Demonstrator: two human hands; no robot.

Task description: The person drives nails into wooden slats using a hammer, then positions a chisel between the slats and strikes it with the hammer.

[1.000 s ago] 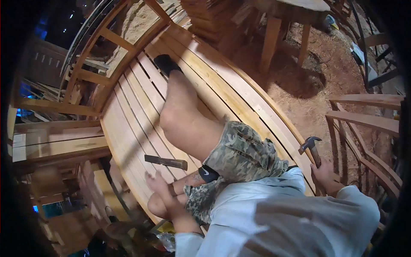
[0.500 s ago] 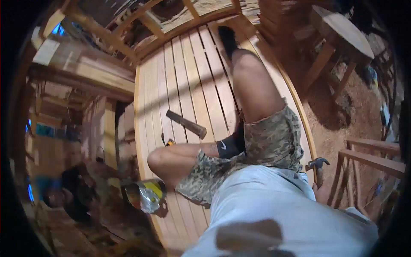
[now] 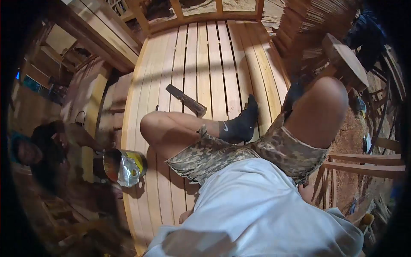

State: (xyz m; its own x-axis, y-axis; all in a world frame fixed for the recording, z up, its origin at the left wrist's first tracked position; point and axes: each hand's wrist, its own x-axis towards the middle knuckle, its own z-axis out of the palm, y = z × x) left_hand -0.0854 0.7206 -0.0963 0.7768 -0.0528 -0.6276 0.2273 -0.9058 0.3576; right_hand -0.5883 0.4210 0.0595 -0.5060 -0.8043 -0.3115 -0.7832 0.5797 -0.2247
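I sit on a slatted wooden platform (image 3: 212, 55), legs bent. A small part of my left hand (image 3: 185, 216) shows beside my shirt, low over the slats; its fingers are mostly hidden. Just past my shorts on the other side, part of my right hand (image 3: 305, 192) appears, and what it holds is out of sight. A dark, bar-like piece (image 3: 187, 101) with a rougher, brownish lower end lies across the slats beyond my left shin. Left of my left thigh, an open tin (image 3: 141, 162) with silvery foil (image 3: 128, 170) stands at the platform's edge.
Another person (image 3: 47, 156) sits at the left, close to the tin. Stacked timber (image 3: 94, 30) stands at upper left, and a rail frame (image 3: 201, 17) crosses the platform's far end. A wooden stool (image 3: 344, 60) and a wooden frame (image 3: 364, 159) are at right.
The view has shifted. My right leg has swung outward and bent more, its foot drawn nearer. The hammer held in my right hand has gone out of view. Part of my left hand now shows.
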